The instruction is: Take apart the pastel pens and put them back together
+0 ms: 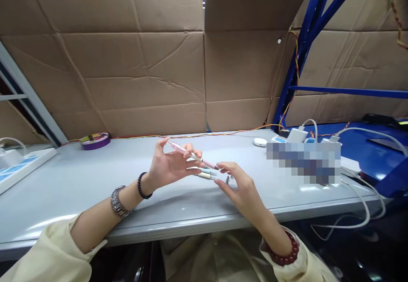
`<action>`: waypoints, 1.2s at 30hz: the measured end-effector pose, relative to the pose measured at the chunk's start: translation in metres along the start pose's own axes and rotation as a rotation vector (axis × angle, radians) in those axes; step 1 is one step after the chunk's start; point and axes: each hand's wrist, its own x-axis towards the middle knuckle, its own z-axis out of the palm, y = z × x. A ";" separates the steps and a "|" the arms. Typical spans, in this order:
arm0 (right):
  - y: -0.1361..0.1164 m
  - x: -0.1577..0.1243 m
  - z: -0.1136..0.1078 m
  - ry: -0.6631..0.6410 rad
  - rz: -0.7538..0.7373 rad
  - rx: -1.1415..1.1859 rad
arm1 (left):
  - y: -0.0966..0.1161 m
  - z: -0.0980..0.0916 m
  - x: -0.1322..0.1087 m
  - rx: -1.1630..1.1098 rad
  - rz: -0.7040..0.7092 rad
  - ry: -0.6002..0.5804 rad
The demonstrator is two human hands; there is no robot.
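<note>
My left hand (172, 163) is raised over the table, its fingers closed around a slim pink pen (178, 148) with a white middle. The pen slants down to the right and ends in a dark tip. My right hand (239, 184) is close to that tip, thumb and forefinger apart with nothing visible between them. Beneath the hands lie a light blue pen (208, 171) and a cream pen (204, 175), both partly covered by my left fingers. Small dark metal pieces (227, 180) lie beside my right fingers, too small to make out.
On the grey table (95, 175), a purple tape roll (95, 141) lies at the back left. A white power strip (28, 167) is at the left edge. To the right are a white case (260, 142), chargers (297, 135) and loose cables. Cardboard (127, 61) walls the back.
</note>
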 end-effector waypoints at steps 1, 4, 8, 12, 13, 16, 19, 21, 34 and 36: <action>0.000 0.000 0.000 -0.005 0.008 -0.003 | -0.001 0.000 0.000 -0.011 -0.016 -0.005; -0.001 -0.001 0.002 -0.016 0.003 0.000 | -0.005 0.001 -0.001 -0.011 -0.083 -0.048; 0.002 -0.003 -0.001 0.167 -0.051 -0.055 | -0.006 0.000 0.000 0.131 -0.044 -0.008; 0.014 0.000 -0.016 0.329 0.033 -0.159 | -0.009 -0.014 0.004 0.727 0.078 0.327; 0.017 0.001 -0.020 0.310 0.073 -0.190 | -0.010 -0.018 0.005 0.952 0.100 0.387; 0.025 0.003 -0.028 0.194 0.250 -0.340 | -0.014 -0.028 0.005 1.540 0.147 0.325; 0.027 0.002 -0.029 0.062 0.415 -0.501 | -0.014 -0.031 0.003 1.736 0.098 0.073; 0.026 0.001 -0.028 -0.030 0.455 -0.555 | -0.013 -0.033 0.001 1.761 0.052 -0.018; 0.019 0.005 -0.019 -0.110 0.071 -0.408 | -0.013 -0.041 0.004 1.808 -0.006 0.038; 0.018 0.004 -0.018 -0.098 0.058 -0.444 | -0.013 -0.038 0.005 1.752 0.020 0.059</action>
